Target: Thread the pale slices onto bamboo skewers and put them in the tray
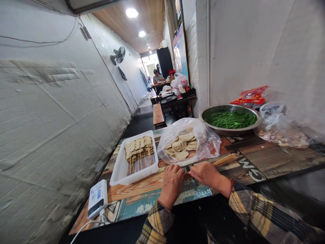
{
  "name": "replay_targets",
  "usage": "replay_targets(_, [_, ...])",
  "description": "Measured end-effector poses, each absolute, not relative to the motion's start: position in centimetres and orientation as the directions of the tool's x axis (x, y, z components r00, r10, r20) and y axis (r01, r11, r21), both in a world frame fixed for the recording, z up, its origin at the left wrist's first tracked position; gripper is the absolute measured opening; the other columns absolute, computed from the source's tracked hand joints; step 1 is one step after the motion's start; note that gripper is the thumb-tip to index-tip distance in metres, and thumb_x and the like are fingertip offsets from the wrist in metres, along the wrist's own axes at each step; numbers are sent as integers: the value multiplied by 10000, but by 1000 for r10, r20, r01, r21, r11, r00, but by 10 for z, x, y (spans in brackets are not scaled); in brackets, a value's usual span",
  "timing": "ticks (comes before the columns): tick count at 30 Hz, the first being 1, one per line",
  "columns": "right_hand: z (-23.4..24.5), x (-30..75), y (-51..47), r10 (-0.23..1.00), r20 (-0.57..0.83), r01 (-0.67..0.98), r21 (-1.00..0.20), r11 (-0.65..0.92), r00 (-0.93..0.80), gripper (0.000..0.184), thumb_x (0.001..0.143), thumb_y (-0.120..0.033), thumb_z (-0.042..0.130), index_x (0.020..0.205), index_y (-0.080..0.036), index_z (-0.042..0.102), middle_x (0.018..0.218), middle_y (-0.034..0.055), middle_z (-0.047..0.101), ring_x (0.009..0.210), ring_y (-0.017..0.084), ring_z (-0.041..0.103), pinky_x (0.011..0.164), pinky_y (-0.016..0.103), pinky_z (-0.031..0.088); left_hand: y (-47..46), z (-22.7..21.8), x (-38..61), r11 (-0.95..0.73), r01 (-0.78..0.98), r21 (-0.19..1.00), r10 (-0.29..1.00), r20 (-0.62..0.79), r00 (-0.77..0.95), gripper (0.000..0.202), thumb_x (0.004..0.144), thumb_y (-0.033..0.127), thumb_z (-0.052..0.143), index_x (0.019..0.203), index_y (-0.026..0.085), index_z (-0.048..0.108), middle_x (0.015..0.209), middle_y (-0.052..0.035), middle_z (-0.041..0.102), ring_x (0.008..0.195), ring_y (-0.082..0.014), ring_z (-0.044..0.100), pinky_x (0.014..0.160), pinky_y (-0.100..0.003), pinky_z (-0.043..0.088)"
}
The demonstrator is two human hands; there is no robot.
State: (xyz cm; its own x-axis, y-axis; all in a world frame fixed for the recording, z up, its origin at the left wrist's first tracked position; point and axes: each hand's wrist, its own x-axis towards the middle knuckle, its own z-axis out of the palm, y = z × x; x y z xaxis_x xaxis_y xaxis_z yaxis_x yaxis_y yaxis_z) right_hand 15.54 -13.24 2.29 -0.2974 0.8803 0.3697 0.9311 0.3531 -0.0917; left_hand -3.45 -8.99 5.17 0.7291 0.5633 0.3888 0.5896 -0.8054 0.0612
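Note:
Close together over the table's near edge are my left hand [172, 181] and my right hand [207, 174], fingers curled inward and facing each other. What they hold, if anything, is hidden behind the fingers. Just beyond them, a clear plastic bag [212, 142] lies open with flat beige slices [179, 145] inside. Left of the bag, a white plastic tray [119, 173] holds rows of similar slices threaded on thin wooden skewers [132, 164]. A bundle of bare skewers [225, 159] lies beyond my right hand.
A steel basin [215, 128] of green chives or similar stalks [231, 119] stands at the back right. Beside it are a red packet [250, 96] and a tied plastic bag [281, 130]. A white power bank [98, 198] with a cable sits front left. Another person [158, 77] sits far back.

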Motion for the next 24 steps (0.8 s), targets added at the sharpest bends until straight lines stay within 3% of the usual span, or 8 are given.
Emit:
replay_targets(11, [27,154,-136,868,382,924,-85,373,-315,315,974,-356,458,775,-185,633,707,37,694,624,160,621,544,270,286,-90,49,-41,-827,561,49,535,379,755,199,931,187,446,762,181,550,823,-48,561,812,-199,479,740,-341,388])
replay_targets(18, [24,171,-130,850,406,921,-44,386,-337,359,976,-405,461,746,-177,617,687,31,678,616,159,599,553,275,274,-85,38,-60,-821,558,120,551,426,718,242,934,121,382,737,189,507,771,-40,532,762,-193,468,741,-344,399])
replay_targets(24, [22,202,-124,842,430,928,-21,371,-327,355,971,-412,472,754,-168,610,710,38,672,634,157,585,563,281,260,-76,38,-83,-788,583,196,603,434,669,256,953,164,372,720,189,473,759,-32,521,758,-183,467,730,-326,393])
